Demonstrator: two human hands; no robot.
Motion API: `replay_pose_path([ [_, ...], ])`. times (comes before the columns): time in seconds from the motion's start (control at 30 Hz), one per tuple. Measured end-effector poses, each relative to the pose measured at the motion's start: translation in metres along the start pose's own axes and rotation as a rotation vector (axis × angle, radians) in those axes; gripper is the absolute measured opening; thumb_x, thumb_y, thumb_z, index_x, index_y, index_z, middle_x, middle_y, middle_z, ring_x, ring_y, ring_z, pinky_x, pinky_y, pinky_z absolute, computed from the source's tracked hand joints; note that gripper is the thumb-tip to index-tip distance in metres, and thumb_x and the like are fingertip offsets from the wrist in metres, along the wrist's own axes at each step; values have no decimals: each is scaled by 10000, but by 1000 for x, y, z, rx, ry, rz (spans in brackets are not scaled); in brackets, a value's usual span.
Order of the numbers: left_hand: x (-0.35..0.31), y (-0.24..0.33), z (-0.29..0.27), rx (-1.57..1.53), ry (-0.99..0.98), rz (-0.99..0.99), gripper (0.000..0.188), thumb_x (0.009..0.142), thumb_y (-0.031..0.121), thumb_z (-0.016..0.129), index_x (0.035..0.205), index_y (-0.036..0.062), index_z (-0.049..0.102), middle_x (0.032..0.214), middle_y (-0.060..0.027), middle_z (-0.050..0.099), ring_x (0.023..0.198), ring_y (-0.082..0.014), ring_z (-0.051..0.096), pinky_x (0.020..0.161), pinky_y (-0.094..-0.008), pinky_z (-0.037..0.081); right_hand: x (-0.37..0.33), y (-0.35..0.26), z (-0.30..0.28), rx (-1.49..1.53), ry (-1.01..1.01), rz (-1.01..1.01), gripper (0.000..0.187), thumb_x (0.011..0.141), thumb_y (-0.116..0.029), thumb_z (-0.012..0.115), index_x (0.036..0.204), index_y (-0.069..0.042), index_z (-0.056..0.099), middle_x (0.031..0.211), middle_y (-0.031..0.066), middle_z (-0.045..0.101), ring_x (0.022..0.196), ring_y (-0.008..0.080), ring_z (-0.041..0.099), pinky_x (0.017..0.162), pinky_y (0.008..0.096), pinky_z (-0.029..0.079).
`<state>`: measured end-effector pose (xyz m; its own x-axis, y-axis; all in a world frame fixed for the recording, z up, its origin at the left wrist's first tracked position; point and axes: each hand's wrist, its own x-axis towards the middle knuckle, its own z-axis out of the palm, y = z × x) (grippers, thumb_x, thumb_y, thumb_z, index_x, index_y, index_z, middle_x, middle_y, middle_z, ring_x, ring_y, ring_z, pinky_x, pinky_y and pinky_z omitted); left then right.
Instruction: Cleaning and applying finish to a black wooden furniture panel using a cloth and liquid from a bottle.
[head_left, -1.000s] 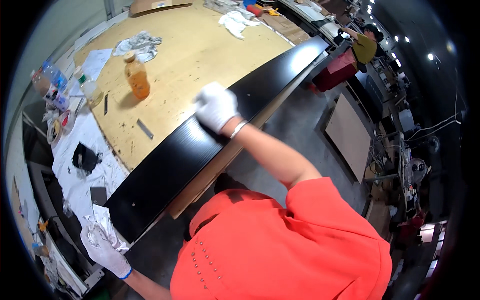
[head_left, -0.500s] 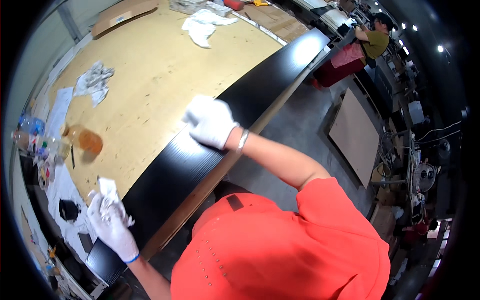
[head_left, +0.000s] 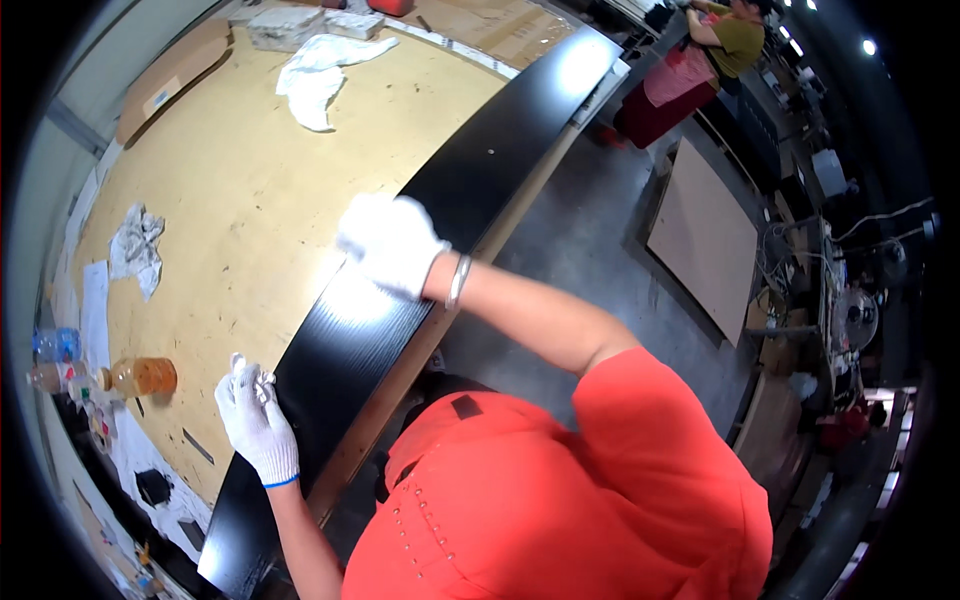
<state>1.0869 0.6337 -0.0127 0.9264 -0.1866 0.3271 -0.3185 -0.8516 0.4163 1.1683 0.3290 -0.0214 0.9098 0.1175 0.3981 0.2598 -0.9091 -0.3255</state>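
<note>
A long black wood-grained board [head_left: 345, 345] lies slantwise along the near edge of the worktable. My right hand [head_left: 395, 245], in a white glove, is closed and rests on the middle of the board. Its fingertips are blurred, and whatever is under them is hidden. At the board's left edge, my left hand [head_left: 258, 428], gloved in white with a blue cuff trim, is closed around a small crumpled white cloth [head_left: 265, 384]. A tiny pale speck [head_left: 491, 152] shows on the board's far part.
On the yellowish tabletop [head_left: 235, 215] lie a white rag [head_left: 318, 75] and a stained rag [head_left: 137, 245]. An amber bottle [head_left: 148, 377] lies at the left near clear bottles [head_left: 57, 345]. A brown panel [head_left: 705, 240] rests low over the floor at right; a person [head_left: 690, 75] stands beyond.
My left hand has moved right and upward, and its cloth shows less. My right hand stays on the board, shifted slightly. The whole view has turned a little.
</note>
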Motion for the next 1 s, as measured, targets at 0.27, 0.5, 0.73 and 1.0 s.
replay_pose_path([
  [0.27,-4,-2,2,18,54,62,280,879,-55,622,1151,12,630,1071,-174,590,1022,-350,582,905,-409,480,23,50,-55,-122,-116,263,182,792,-231,643,796,-73,734,890,163,700,853,332,701,741,440,573],
  [0.5,-3,-5,9,32,50,35,295,902,-42,619,1195,-8,620,1213,-217,585,1107,-381,577,970,-431,466,28,118,-50,-99,-66,241,186,748,-206,629,742,-56,738,846,197,714,807,373,711,731,445,582],
  [0.73,9,4,55,-241,252,-168,321,977,-90,506,1294,-58,548,1380,-187,477,999,-192,576,861,-278,532,68,331,-103,-254,1,526,252,851,-283,646,987,-88,728,1077,162,696,1021,336,681,870,446,562],
  [1.0,184,271,211,-322,18,6,309,899,-82,613,1202,-20,607,1107,-154,586,951,-246,600,858,-330,505,96,514,-144,-285,96,525,234,828,-268,661,956,-84,727,1047,150,689,1004,341,672,858,452,557],
])
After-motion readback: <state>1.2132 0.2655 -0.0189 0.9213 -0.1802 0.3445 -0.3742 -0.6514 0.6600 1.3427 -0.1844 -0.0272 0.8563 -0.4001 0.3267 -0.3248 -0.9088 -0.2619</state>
